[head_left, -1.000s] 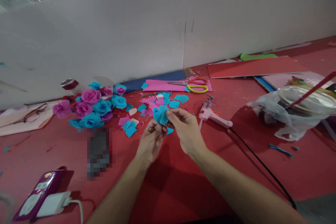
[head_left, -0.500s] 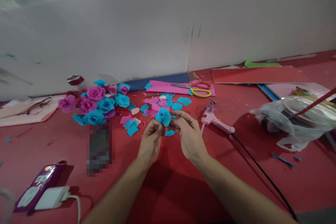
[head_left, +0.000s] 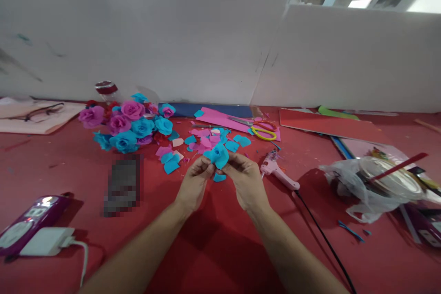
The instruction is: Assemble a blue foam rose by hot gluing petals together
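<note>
A small blue paper rose is pinched between both my hands above the red table. My left hand grips its lower left side with closed fingers. On the rose's right side, my right hand holds it with thumb and fingertips pressed together. Just below the rose a loose blue petal lies on the table. Behind my hands are scattered blue and pink paper petals. A pink glue gun lies just right of my right hand, its black cord trailing toward me.
A pile of finished pink and blue paper roses sits at the left. Scissors rest on pink paper sheets. A plastic bag with a cup and red straw is at right. A purple power strip with a white plug lies near left. White partition boards stand behind.
The view has tilted upward, so everything sits lower in the frame. The blue paper, flatter a second ago, now looks like a rolled rose. Both hands keep hold of it.
</note>
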Tool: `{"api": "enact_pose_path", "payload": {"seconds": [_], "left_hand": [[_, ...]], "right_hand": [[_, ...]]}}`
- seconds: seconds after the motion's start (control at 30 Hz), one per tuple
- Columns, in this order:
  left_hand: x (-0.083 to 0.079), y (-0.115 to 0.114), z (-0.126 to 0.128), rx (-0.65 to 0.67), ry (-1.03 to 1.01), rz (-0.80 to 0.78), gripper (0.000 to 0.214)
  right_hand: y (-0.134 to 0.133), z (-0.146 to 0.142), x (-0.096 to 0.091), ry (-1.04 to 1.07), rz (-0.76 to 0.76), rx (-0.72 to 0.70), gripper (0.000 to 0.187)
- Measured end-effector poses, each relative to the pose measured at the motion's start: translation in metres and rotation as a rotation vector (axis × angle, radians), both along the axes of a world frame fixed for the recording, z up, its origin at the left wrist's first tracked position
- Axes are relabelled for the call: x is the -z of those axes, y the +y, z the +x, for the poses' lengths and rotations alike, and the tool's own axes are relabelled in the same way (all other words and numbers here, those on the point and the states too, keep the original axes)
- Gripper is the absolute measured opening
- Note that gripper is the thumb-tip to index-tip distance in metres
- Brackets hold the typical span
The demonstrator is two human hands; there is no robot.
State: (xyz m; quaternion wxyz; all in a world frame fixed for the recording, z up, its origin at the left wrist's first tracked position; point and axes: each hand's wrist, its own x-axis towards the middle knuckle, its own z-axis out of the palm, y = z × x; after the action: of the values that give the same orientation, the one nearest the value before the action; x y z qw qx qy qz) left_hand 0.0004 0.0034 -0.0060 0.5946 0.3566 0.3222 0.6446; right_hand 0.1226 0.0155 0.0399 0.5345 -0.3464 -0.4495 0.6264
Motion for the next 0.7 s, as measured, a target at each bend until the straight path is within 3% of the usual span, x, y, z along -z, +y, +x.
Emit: {"api": "enact_pose_path", "payload": {"seconds": [0.37, 0.7], "left_hand": [[-0.004, -0.002, 0.000, -0.033, 0.048, 0.000, 0.015], [-0.008, -0.004, 0.003, -0.035, 0.013, -0.054, 0.015]], "right_hand": [[0.002, 0.001, 0.000, -0.022, 0.044, -0.055, 0.007], [0.010, 0.007, 0.001, -0.181, 0.188, -0.100, 0.005]]}}
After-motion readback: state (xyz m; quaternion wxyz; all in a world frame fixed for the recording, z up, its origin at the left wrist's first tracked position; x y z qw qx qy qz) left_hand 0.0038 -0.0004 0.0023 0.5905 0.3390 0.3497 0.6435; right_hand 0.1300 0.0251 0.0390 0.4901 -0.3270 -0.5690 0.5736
